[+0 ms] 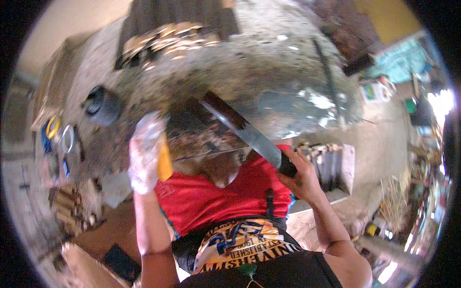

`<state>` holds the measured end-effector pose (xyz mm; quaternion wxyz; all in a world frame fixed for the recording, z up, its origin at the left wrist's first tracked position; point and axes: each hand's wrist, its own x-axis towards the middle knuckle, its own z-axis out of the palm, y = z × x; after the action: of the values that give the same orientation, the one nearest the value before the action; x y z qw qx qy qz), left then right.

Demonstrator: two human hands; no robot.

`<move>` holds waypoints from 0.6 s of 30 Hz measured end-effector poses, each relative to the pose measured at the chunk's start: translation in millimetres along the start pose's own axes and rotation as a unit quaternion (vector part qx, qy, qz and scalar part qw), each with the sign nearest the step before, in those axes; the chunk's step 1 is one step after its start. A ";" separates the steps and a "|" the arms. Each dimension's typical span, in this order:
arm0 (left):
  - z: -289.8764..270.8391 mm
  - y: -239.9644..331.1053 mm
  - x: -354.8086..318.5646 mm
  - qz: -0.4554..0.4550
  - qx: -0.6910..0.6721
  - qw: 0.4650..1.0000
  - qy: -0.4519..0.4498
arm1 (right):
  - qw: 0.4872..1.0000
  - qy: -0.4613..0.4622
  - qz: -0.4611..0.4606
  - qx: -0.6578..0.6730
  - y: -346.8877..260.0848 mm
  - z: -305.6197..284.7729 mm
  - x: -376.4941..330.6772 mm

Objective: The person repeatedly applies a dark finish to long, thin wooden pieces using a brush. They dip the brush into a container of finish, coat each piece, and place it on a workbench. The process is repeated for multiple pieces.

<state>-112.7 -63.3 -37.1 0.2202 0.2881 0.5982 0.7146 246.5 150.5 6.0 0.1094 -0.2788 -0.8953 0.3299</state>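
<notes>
My left hand (144, 161) wears a pale, whitish glove, blurred, and the stick (164, 161) in it is orange-yellow. The blade (240, 127) in my right hand (300, 177) is dark grey with a brighter grey edge, its handle (287, 169) black. My shirt (211, 197) is bright red with a thin blue seam at the sides; below it my shorts (240, 245) are patterned in yellow, orange, white and dark blue. The ground (269, 77) is mottled grey-brown, flecked with white. A pile (168, 43) of tan and cream chips lies against dark slats. The round pot (102, 105) is black. Two rings (60, 133), one yellow and one white, lie at my left.
</notes>
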 end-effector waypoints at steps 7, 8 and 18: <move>-5.4 -14.3 5.9 0.062 0.243 0.967 0.036 | 0.964 0.216 0.118 0.100 123.6 -61.2 34.5; -5.9 -17.2 6.9 0.071 0.258 0.962 0.047 | 0.964 0.206 0.166 0.022 144.1 -78.5 48.2; 19.1 -16.2 -11.7 0.017 0.182 0.971 0.151 | 0.970 0.237 -0.004 -0.059 151.7 -75.4 252.7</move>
<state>-91.6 -54.0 -52.4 0.0585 0.2221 0.7395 0.6328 132.6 429.9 -32.6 0.3031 -0.3518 -0.8626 0.2006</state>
